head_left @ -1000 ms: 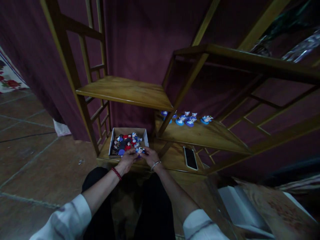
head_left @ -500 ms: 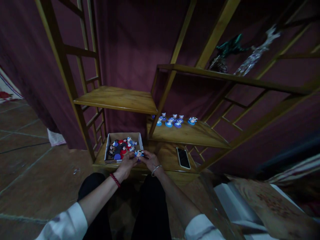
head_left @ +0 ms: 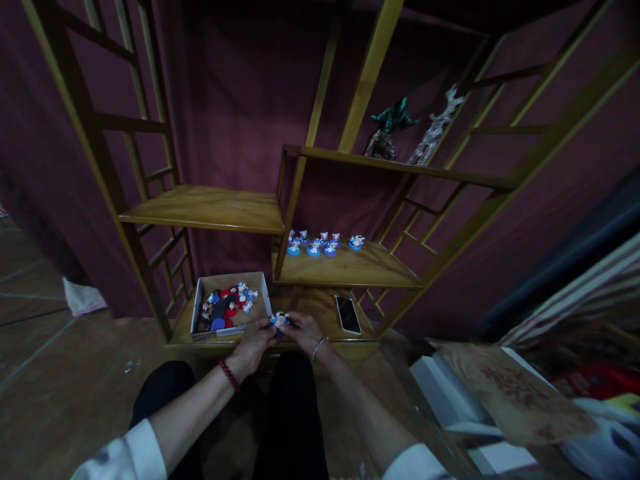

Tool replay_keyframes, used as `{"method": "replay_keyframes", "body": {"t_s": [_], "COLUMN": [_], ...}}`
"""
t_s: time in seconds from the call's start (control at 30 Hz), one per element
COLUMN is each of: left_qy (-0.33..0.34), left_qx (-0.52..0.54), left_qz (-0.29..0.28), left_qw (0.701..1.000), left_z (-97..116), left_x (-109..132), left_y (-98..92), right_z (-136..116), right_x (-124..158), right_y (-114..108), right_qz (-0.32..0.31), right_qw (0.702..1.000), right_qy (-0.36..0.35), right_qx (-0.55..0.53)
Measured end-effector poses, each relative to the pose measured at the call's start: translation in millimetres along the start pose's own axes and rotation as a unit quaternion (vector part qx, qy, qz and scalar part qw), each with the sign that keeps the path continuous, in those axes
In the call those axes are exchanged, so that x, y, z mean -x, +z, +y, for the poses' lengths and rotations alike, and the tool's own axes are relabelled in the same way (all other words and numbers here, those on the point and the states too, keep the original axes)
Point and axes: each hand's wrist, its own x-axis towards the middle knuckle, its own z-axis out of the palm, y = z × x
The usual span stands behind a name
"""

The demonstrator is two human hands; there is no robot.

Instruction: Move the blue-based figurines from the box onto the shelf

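Note:
Between my two hands is a small figurine (head_left: pixel 279 320), white and blue with a dark purplish base. My left hand (head_left: pixel 256 343) pinches it from the left, and my right hand (head_left: pixel 304 331) grips its right side. Both hands are just in front of the lower shelf's edge. To their left stands an open cardboard box (head_left: pixel 231 279) with several figurines (head_left: pixel 230 303) in red, black, blue and white lying jumbled inside. On the shelf above, several figurines on blue and purple round bases (head_left: pixel 313 248) stand upright, one (head_left: pixel 356 242) apart at the right.
A phone (head_left: pixel 347 315) lies on the lower shelf (head_left: pixel 305 303), right of my hands. Higher up stand a green ornament (head_left: pixel 393 119) and a clear, glassy one (head_left: pixel 436 130). Wooden posts (head_left: pixel 291 207) divide the shelves. Cardboard and white boxes (head_left: pixel 493 390) lie on the floor at right.
The view has turned to the right, so the shelves and box appear further left. Both hands still hold the figurine, which looks slightly turned and is now clear of the box's right side.

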Motion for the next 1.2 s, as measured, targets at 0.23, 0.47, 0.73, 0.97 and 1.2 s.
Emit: {"method": "replay_keyframes", "body": {"t_s": [0.23, 0.47, 0.73, 0.97, 1.2], "left_qy": [0.008, 0.005, 0.013, 0.022, 0.022], "left_qx": [-0.02, -0.033, -0.05, -0.025, -0.037], "left_qz": [-0.029, -0.066, -0.101, -0.098, -0.134], "left_qw": [0.999, 0.997, 0.994, 0.995, 0.99], "left_z": [-8.2, -6.2, -8.3, -0.8, 16.2], "left_x": [-3.5, -4.2, -13.9, -18.4, -28.3], "left_y": [25.9, 65.7, 104.1, 136.1, 161.7], "right_z": [-3.4, -9.2, -29.3, -44.6, -55.1], "right_x": [15.6, 28.8, 41.4, 41.4, 30.5], "right_y": [-25.1, -61.1, -101.6, -128.3, -150.6], "right_qz": [0.024, 0.07, 0.066, 0.075, 0.106], "right_qw": [0.999, 0.997, 0.997, 0.996, 0.992], "right_qy": [-0.011, -0.023, -0.03, -0.036, -0.043], "right_qx": [-0.03, -0.03, -0.032, -0.031, -0.059]}}
